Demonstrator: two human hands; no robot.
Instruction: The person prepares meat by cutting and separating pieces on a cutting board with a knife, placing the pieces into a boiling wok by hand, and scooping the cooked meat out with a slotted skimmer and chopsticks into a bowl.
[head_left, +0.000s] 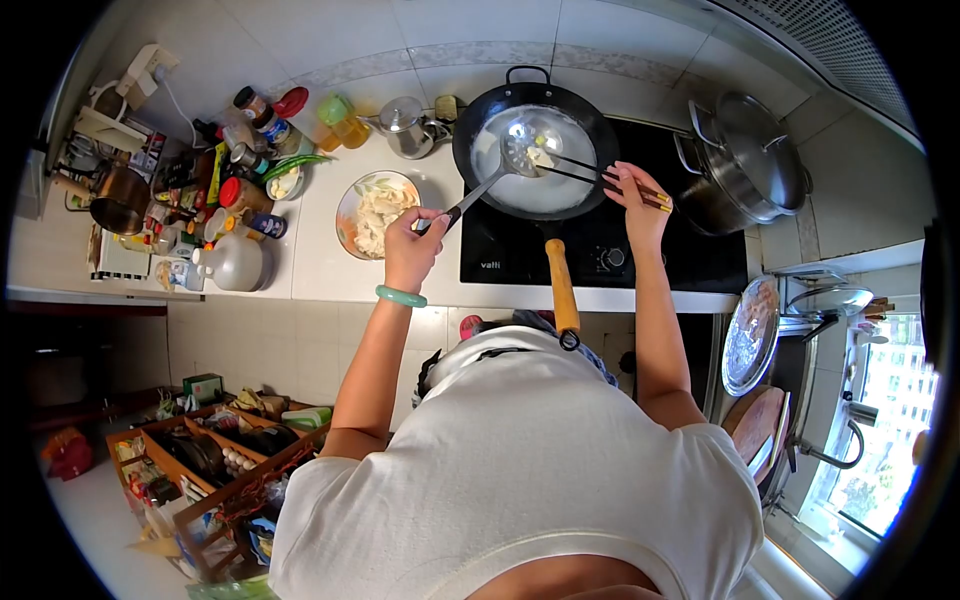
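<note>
My left hand [412,246] is wrapped round the dark handle of a metal ladle [484,188], whose bowl is over the wok. In my right hand [637,200] I hold dark chopsticks [585,179], their tips at a small pale piece of food [540,157] by the ladle's bowl. The black wok [465,148] stands on the cooktop and holds whitish, cloudy liquid. Left of it, beside my left hand, a plate [348,226] carries a heap of pale food pieces [381,212]. The wok's wooden handle [560,285] points toward me.
A large lidded steel pot [745,170] stands right of the cooktop [520,262]. Jars, bottles and a small bowl [286,184] crowd the counter's left, with a metal jug [405,130] behind the plate. The wok's handle sticks out past the counter's front edge.
</note>
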